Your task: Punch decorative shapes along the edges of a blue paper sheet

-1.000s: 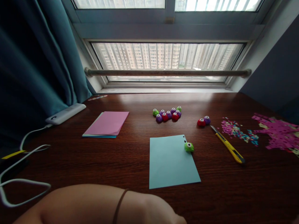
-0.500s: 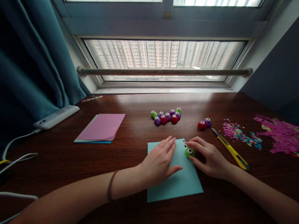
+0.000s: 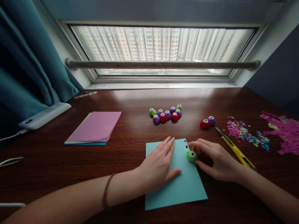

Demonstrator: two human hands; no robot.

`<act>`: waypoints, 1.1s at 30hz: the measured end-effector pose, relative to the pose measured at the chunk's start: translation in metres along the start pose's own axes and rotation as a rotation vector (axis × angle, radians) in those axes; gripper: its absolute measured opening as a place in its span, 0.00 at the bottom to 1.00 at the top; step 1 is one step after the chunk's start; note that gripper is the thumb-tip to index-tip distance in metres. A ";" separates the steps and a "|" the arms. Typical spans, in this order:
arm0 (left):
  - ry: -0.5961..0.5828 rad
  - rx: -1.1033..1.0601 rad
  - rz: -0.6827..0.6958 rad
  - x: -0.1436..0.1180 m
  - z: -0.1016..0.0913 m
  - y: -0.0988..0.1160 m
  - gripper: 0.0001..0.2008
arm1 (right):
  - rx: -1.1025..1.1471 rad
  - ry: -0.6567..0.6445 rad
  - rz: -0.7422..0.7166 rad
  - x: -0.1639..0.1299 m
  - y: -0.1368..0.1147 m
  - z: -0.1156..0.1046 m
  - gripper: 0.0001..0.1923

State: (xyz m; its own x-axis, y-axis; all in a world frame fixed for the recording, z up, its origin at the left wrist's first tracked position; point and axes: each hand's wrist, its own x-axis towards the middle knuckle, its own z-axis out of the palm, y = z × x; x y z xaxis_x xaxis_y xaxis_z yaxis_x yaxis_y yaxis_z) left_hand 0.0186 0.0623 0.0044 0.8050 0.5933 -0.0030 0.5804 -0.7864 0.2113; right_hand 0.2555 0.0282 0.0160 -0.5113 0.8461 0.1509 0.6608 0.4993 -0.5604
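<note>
On the dark wooden table (image 3: 70,161), a light blue sheet (image 3: 182,189) lies with its long axis running away from the person. Since half a second ago, the green punch (image 3: 192,156) has slid slightly down the sheet's right edge, below two punched holes. The right hand (image 3: 217,160) pinches the punch; the left hand (image 3: 157,166) lies open, flat, pinning the sheet.
</note>
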 end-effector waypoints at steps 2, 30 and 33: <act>-0.002 -0.005 -0.003 0.000 0.000 0.000 0.39 | 0.001 0.016 0.007 0.000 0.001 0.002 0.21; 0.021 -0.038 0.012 0.001 0.000 0.001 0.37 | -0.034 0.072 -0.043 0.000 0.003 0.003 0.21; 0.003 -0.022 0.010 0.001 0.000 0.001 0.37 | -0.042 0.073 -0.045 0.000 0.004 0.003 0.21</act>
State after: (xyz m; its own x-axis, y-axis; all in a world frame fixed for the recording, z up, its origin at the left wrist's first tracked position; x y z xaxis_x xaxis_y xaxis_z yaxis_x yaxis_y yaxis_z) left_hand 0.0200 0.0618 0.0050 0.8102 0.5862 0.0017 0.5697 -0.7881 0.2332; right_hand 0.2564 0.0300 0.0110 -0.5004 0.8332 0.2353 0.6611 0.5433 -0.5175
